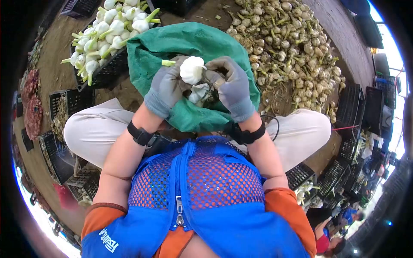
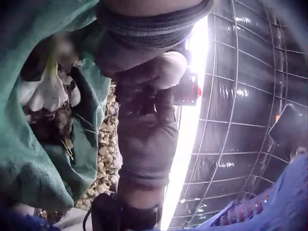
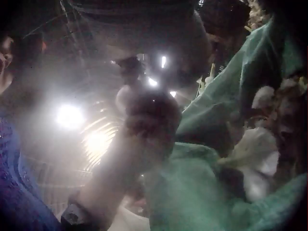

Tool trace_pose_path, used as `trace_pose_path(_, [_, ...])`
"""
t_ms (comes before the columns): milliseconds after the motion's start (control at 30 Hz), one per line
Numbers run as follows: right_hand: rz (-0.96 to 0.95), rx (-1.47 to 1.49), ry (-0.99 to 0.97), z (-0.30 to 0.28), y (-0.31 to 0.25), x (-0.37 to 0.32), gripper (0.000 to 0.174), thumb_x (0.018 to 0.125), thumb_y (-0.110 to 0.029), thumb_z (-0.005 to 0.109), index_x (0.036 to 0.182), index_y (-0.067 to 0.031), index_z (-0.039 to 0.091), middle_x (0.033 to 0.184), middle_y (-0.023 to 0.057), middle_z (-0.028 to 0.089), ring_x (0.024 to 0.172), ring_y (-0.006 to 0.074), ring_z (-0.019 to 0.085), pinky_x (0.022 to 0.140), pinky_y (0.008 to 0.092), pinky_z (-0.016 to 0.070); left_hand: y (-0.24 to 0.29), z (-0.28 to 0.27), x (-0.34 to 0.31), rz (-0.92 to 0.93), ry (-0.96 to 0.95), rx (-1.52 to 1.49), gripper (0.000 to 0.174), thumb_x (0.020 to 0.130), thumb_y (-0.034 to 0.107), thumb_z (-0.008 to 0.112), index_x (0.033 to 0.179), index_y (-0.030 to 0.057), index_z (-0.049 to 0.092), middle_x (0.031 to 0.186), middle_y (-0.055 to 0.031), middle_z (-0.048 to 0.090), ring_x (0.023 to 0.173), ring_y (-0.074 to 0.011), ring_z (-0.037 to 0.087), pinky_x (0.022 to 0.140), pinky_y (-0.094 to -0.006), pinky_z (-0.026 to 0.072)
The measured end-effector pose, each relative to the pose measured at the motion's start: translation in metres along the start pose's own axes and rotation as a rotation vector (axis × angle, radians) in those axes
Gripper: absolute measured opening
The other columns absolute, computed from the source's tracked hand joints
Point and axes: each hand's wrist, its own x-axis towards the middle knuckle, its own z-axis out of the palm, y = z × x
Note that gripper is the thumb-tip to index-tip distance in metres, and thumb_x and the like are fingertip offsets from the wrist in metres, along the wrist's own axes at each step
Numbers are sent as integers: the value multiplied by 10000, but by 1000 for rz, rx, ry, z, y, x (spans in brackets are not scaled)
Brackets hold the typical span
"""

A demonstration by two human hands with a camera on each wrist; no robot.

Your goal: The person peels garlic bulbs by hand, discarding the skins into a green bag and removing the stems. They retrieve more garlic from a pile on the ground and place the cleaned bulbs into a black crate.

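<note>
In the head view a white garlic bulb (image 1: 192, 70) with a trimmed green stem (image 1: 168, 62) is held over a green sack (image 1: 185, 35) between the person's legs. My gloved left hand (image 1: 164, 89) grips the bulb from its stem side. The gloved right hand (image 1: 234, 86) has curled fingers, with the thumb and fingertips right at the bulb's root end. Below the bulb, white garlic skin (image 1: 198, 93) lies in the sack's mouth. The left wrist view shows pale garlic (image 2: 48, 94) inside the sack, and in the right wrist view the right hand (image 3: 149, 115) is dark and blurred.
A black crate (image 1: 103, 74) heaped with clean white garlic bulbs (image 1: 112, 32) stands at the upper left. To the upper right a large pile of unpeeled garlic (image 1: 288, 47) covers the ground. More black crates (image 1: 349, 107) line the right side.
</note>
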Motion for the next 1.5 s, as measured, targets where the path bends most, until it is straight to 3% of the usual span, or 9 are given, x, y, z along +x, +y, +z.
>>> trace_pose_path(167, [-120,758,-383,-16,-22,-11,69,880,-26,622,946,-11,624,987,88,609,818,166,579,749,267,473,-20,2,7,-295,241,-591,315,1037,258,454,1195,5,558,1103,-96,645,984,-181,655,851,-327,568])
trace_pose_path(567, [167,278,-191,-21,-21,-6,226,847,-10,596,1069,17,629,1037,101,648,968,175,622,866,304,491,-18,-5,7,-364,-45,-1378,350,989,244,392,1218,22,537,1106,-123,630,772,-216,575,687,-310,483])
trace_pose_path(733, [-118,25,8,-24,20,1,266,877,24,540,1128,10,625,1061,89,655,930,154,631,819,290,507,-3,6,12,-361,53,-997,461,1041,362,392,1309,-2,480,1232,-152,594,1059,-256,632,883,-405,558])
trace_pose_path(967, [392,1015,105,-18,32,-11,449,1056,-341,348,1365,-27,434,1270,139,562,1113,270,587,946,387,497,31,19,15,-366,12,-333,487,977,201,525,1397,-9,397,1286,-125,563,1167,-220,564,988,-363,477])
trace_pose_path(1033, [121,488,56,-5,61,-16,468,1052,-362,335,1348,-14,438,1275,138,562,1152,257,576,955,399,492,20,21,7,-391,4,-350,570,903,109,603,1420,7,387,1278,-114,567,1181,-208,542,1023,-338,431])
trace_pose_path(1067, [416,1146,79,-5,41,-16,447,1039,-342,419,1334,-9,453,1267,134,572,1139,253,586,945,395,498,18,24,7,-332,49,-359,558,879,92,606,1397,1,419,1260,-106,574,1163,-205,549,1015,-334,432])
trace_pose_path(1200, [98,-468,132,-1,-1,7,616,731,-286,835,1223,-38,559,1025,158,694,932,278,684,842,354,536,21,7,12,-334,268,-152,453,872,69,584,1309,-20,505,1198,-89,602,1098,-197,578,990,-326,445])
trace_pose_path(1333, [-89,1327,-186,9,-20,111,318,971,-287,529,1188,-55,511,1238,155,557,1224,298,485,966,458,449,38,3,15,-333,400,-197,327,922,71,521,1234,-20,546,1147,-101,625,1031,-160,601,887,-300,476])
trace_pose_path(1500, [123,720,35,3,-22,123,280,984,-180,488,1211,-23,535,1212,124,588,1033,259,613,906,426,503,21,12,15,-363,312,-286,255,908,44,564,1150,-32,596,1028,-75,648,916,-134,619,811,-254,498])
